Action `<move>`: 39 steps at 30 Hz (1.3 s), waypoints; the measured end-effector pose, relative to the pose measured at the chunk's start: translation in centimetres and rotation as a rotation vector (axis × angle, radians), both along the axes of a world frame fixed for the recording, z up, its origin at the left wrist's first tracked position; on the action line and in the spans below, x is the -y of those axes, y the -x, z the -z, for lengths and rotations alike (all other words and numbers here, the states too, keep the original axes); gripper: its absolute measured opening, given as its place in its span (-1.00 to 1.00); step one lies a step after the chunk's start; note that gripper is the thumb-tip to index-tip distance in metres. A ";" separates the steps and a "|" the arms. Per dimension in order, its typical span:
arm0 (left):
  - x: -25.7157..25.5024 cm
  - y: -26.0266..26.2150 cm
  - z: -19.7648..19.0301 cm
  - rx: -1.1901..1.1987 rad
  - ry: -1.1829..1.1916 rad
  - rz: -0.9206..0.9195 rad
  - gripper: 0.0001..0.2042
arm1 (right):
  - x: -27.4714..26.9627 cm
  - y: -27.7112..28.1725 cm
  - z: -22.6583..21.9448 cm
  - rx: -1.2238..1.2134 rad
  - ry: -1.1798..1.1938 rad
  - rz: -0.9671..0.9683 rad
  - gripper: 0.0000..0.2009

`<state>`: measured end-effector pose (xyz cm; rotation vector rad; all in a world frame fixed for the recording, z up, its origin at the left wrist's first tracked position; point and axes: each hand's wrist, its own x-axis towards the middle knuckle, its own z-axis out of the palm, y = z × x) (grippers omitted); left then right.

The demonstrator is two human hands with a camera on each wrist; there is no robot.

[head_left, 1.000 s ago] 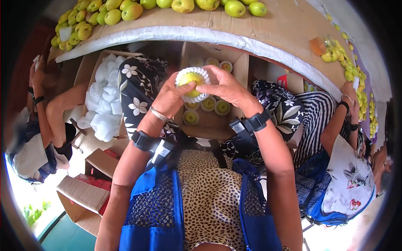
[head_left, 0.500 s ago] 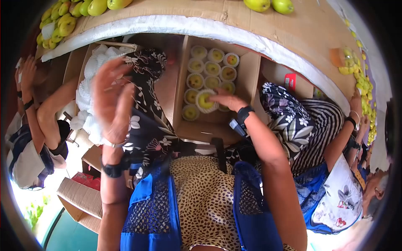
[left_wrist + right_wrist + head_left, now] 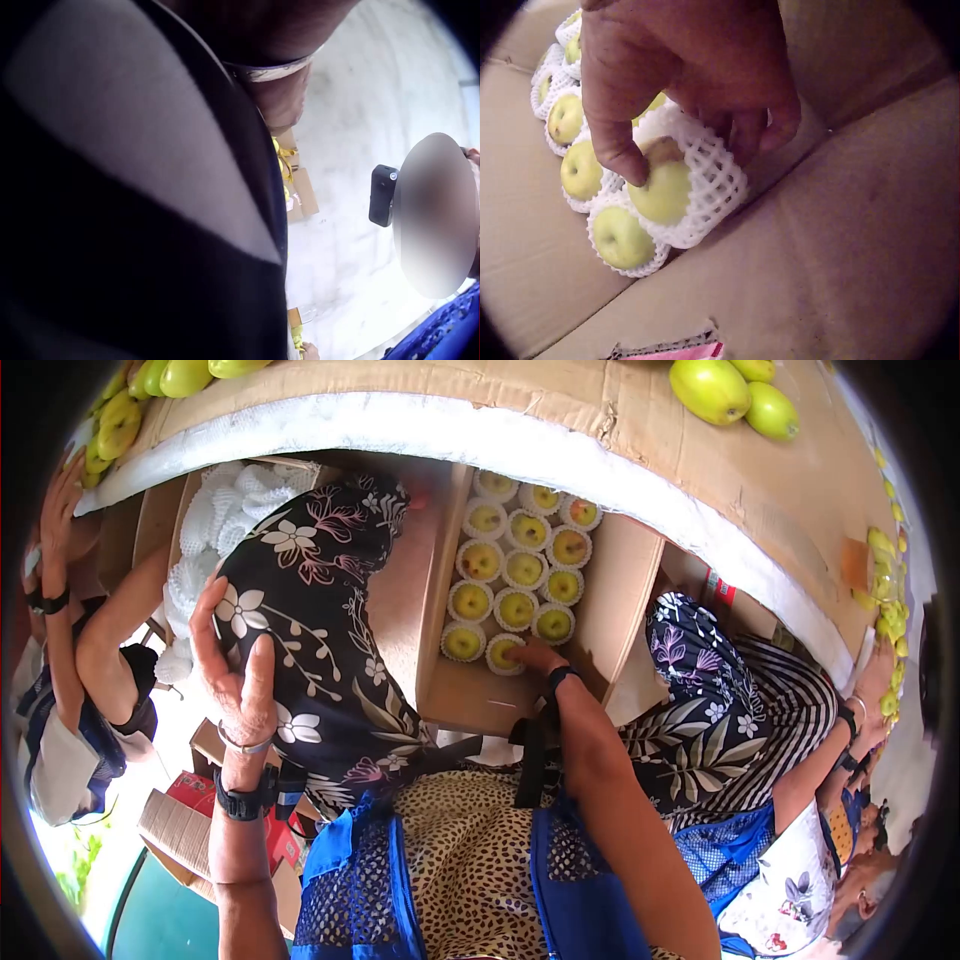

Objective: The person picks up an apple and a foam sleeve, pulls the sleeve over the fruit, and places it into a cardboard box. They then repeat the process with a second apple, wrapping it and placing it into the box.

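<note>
In the head view, my right hand (image 3: pixel 540 657) reaches into a cardboard box (image 3: pixel 465 698) and holds a yellow-green apple (image 3: pixel 664 196) in a white foam net at the near end of the rows. The right wrist view has the thumb on the apple, with the other fingers curled about the net (image 3: pixel 716 176). Beside it sit several more netted apples (image 3: pixel 622 238), stems mostly up. My left hand (image 3: pixel 238 685) lies over the flowered trouser leg (image 3: pixel 320 580), fingers spread, holding nothing. The left wrist view is mostly dark cloth.
White foam nets (image 3: pixel 210 520) are heaped in a box on the left. A white-edged, cardboard-covered table (image 3: pixel 520 395) with loose apples (image 3: pixel 710 390) overhangs the box. People sit at either side, one in striped trousers (image 3: pixel 790 680). Another carton (image 3: pixel 175 830) stands at lower left.
Both hands held the netted apple above the box; then the right hand lowered it into the row. The left hand let go and swung left onto the trouser leg. The head view shifted.
</note>
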<state>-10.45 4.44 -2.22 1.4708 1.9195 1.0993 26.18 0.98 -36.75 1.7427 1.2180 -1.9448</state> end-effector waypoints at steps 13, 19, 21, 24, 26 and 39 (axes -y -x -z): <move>-0.3 -0.3 -0.1 -0.003 0.019 0.005 -0.41 | 2.9 1.5 2.5 -0.218 -0.101 0.503 -0.42; -0.2 -0.2 -0.2 -0.017 0.027 0.027 -0.42 | 2.2 0.4 0.0 -0.038 -0.023 0.103 -0.40; -0.3 -0.2 -0.3 0.023 0.018 0.024 -0.43 | 2.4 -0.1 0.7 -0.008 -0.041 -0.095 -0.41; -0.5 -0.1 -0.4 -0.027 0.006 0.053 -0.42 | 4.5 -1.0 5.4 0.024 -0.461 -0.700 -0.50; -0.6 -0.7 -0.7 -0.014 0.007 0.057 -0.43 | 5.7 -1.8 10.4 -0.079 -0.431 -0.444 -0.56; -0.2 0.3 0.5 0.141 -0.134 0.050 -0.43 | -2.7 8.5 -12.5 -0.031 -0.486 -0.920 -0.75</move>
